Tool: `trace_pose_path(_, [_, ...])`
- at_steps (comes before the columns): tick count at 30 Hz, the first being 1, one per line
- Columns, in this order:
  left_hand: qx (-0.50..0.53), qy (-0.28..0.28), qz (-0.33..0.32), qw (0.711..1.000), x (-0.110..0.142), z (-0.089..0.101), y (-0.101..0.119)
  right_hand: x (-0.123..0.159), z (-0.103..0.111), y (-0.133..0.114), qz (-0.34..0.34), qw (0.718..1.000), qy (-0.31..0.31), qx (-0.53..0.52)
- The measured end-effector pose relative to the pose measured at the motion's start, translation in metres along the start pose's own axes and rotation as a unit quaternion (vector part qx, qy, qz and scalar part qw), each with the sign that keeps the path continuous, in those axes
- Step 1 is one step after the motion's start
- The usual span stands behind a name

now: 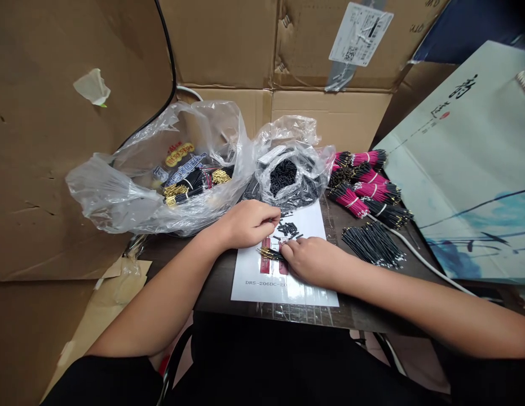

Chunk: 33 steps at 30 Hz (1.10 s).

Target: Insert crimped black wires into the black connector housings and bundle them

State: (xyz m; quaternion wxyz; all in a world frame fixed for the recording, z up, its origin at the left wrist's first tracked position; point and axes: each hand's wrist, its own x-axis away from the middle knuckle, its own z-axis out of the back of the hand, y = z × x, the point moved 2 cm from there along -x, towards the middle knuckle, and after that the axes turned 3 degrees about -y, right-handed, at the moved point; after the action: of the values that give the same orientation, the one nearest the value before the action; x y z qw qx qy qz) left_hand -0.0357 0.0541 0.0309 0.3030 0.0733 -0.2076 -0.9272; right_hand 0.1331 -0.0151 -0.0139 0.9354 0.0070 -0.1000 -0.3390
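My left hand (249, 223) rests on the white printed sheet (262, 279) with its fingers curled together, the tips at a small pile of short black tubes (289, 228). My right hand (310, 260) lies just below it, fingers closed on a small bundle of wires with gold tips (268, 254). What the left fingertips pinch, if anything, is too small to make out. An open clear bag of short black tubes (283, 176) stands right behind the sheet.
A larger clear bag (118, 194) with black wires and gold terminals lies at the left. Bundles of pink and black wires (367, 183) and a loose black bundle (372, 243) lie at the right, beside a white cable (423, 259). Cardboard walls surround the small dark table (211, 287).
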Motion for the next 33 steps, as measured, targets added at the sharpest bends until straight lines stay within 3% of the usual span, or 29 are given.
trace_pose_path(8, [0.027, 0.037, -0.037, 0.998, -0.002, -0.005, -0.005, 0.002, -0.005, 0.014, 0.015, 0.998, 0.009, -0.057])
trace_pose_path(12, [0.092, 0.075, -0.087, 0.989, -0.001, -0.007, 0.000, 0.011, -0.006, 0.023, -0.017, 0.987, 0.048, -0.154])
trace_pose_path(17, [0.262, 0.106, -0.092, 0.955, -0.001, -0.022, 0.013, 0.015, -0.015, 0.027, -0.014, 0.921, 0.148, -0.359])
trace_pose_path(21, [0.326, 0.120, -0.064, 0.935, -0.006, -0.039, 0.027, 0.011, -0.022, 0.022, 0.045, 0.872, 0.171, -0.455])
trace_pose_path(23, [0.288, 0.171, -0.054, 0.941, -0.007, -0.042, 0.031, 0.009, -0.023, 0.019, 0.066, 0.850, 0.171, -0.494])
trace_pose_path(25, [0.240, 0.201, -0.055, 0.948, -0.008, -0.043, 0.033, 0.007, -0.023, 0.017, 0.073, 0.849, 0.167, -0.495])
trace_pose_path(29, [0.143, 0.211, -0.070, 0.964, -0.006, -0.040, 0.035, 0.005, -0.018, 0.017, 0.093, 0.849, 0.166, -0.493])
trace_pose_path(33, [0.079, 0.206, -0.082, 0.972, -0.005, -0.040, 0.034, 0.005, -0.015, 0.018, 0.070, 0.843, 0.182, -0.501])
